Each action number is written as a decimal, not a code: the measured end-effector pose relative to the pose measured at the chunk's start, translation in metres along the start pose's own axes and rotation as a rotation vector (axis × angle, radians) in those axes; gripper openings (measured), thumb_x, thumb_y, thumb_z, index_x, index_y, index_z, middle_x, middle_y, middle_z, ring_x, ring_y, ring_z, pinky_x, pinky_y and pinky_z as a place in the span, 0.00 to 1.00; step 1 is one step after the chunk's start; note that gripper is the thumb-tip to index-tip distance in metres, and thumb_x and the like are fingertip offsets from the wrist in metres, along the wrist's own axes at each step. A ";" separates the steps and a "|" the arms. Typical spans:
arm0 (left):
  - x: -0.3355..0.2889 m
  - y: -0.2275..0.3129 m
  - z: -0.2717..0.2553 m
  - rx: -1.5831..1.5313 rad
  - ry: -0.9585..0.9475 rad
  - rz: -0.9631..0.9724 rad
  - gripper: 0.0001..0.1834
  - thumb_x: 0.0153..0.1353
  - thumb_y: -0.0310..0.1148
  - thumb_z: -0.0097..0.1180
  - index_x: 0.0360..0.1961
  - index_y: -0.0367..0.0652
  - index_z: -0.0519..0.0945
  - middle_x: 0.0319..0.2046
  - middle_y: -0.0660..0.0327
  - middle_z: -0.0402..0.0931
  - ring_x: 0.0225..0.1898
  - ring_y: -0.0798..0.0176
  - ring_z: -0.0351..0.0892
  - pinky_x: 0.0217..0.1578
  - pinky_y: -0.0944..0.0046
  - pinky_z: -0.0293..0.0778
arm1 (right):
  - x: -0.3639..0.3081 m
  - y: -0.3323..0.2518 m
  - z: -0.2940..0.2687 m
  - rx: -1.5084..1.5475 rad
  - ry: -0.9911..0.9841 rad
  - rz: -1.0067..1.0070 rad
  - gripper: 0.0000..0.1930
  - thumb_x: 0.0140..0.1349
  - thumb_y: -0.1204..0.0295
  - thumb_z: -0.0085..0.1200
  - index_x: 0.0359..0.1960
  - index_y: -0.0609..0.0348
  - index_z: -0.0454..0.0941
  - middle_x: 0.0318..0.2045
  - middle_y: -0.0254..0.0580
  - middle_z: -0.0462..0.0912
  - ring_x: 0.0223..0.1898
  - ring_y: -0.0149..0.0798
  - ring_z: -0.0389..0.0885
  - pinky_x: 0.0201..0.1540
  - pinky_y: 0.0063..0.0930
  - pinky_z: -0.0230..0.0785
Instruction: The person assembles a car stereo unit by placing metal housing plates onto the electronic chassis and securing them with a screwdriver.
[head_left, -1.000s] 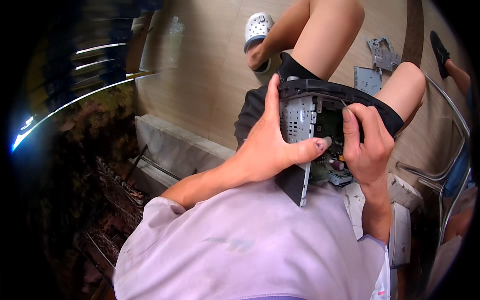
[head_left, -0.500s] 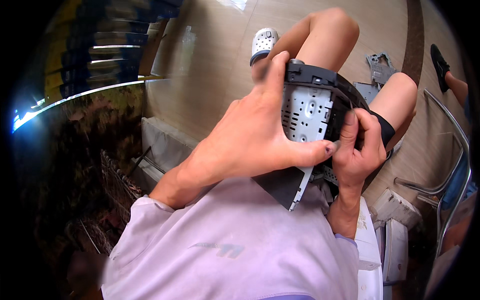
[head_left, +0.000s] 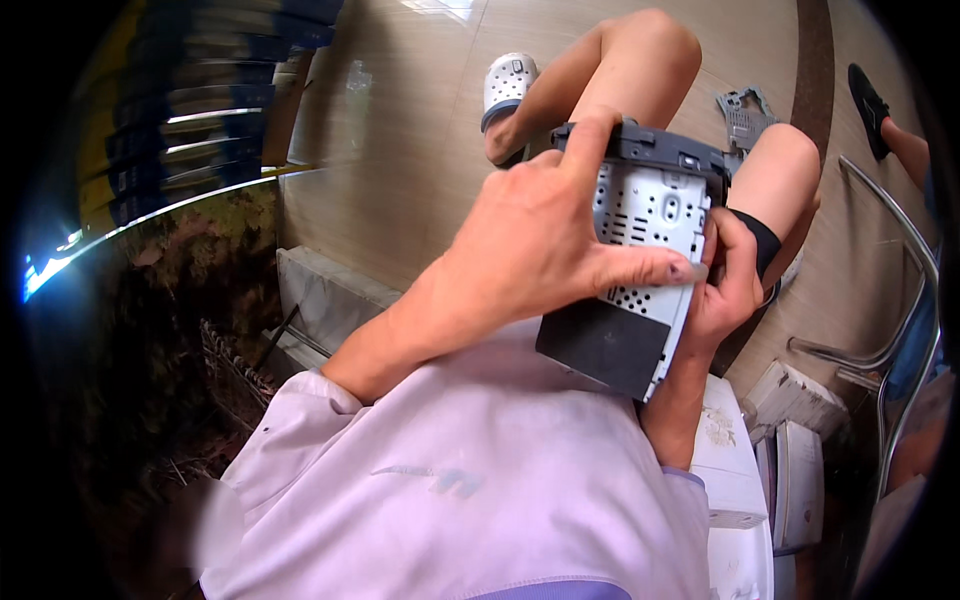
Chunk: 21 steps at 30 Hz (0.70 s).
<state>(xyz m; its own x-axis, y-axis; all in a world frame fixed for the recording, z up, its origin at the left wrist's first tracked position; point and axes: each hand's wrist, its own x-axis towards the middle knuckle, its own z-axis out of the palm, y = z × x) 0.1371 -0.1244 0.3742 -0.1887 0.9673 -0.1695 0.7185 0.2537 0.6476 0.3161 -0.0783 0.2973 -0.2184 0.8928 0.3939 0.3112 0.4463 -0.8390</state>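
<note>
A car stereo [head_left: 650, 210], a box of perforated silvery metal with a black plastic front frame, is held over my lap between both hands. A matte black panel [head_left: 605, 345] covers the part of its metal side nearest my shirt. My left hand [head_left: 525, 240] spans it from the left, with the forefinger along the black frame and the thumb lying across the holes. At the right edge, my right hand [head_left: 735, 280] grips with curled fingers. Some of those fingertips are hidden behind the metal side.
Loose metal bracket plates [head_left: 747, 118] lie on the tiled floor beyond my right knee. A chair's bent metal tubing [head_left: 915, 345] stands at the right, near another person's black shoe [head_left: 868, 112]. White boxes [head_left: 795, 405] sit by my right side. Stacked boxes [head_left: 200, 120] rise at the far left.
The car stereo has turned and shifted slightly right, showing more of its perforated side and black panel. My left hand moved with it. My right fingers have slipped further behind its right edge.
</note>
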 end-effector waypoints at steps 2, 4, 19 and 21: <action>0.011 -0.006 0.001 -0.041 0.011 0.027 0.59 0.43 0.64 0.78 0.68 0.38 0.66 0.32 0.46 0.85 0.37 0.43 0.89 0.38 0.52 0.82 | 0.006 0.005 0.004 -0.023 0.022 -0.038 0.03 0.69 0.80 0.59 0.40 0.67 0.80 0.28 0.47 0.80 0.27 0.44 0.79 0.33 0.31 0.73; 0.011 -0.011 -0.001 -0.034 -0.023 -0.015 0.57 0.42 0.63 0.79 0.67 0.40 0.69 0.31 0.48 0.85 0.36 0.47 0.90 0.38 0.54 0.82 | 0.008 0.007 0.003 -0.039 0.033 -0.039 0.03 0.69 0.79 0.60 0.40 0.67 0.80 0.28 0.46 0.80 0.27 0.44 0.79 0.33 0.31 0.73; 0.021 -0.032 0.014 -0.260 0.092 0.033 0.54 0.42 0.51 0.83 0.69 0.41 0.71 0.33 0.53 0.87 0.32 0.63 0.87 0.37 0.63 0.81 | 0.003 0.007 0.004 -0.029 0.003 0.218 0.05 0.70 0.76 0.62 0.39 0.67 0.81 0.29 0.44 0.82 0.27 0.39 0.79 0.34 0.27 0.74; 0.019 -0.031 0.010 -0.237 0.060 -0.004 0.53 0.43 0.50 0.83 0.69 0.41 0.71 0.34 0.53 0.87 0.33 0.63 0.88 0.38 0.63 0.82 | 0.003 0.008 0.005 -0.019 0.013 0.229 0.05 0.69 0.76 0.62 0.39 0.67 0.81 0.29 0.44 0.81 0.27 0.39 0.79 0.34 0.27 0.73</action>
<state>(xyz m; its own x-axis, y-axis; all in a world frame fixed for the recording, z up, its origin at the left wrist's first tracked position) 0.1179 -0.1135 0.3430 -0.2354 0.9628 -0.1324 0.5419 0.2431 0.8045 0.3137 -0.0726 0.2900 -0.1286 0.9716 0.1988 0.3689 0.2329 -0.8998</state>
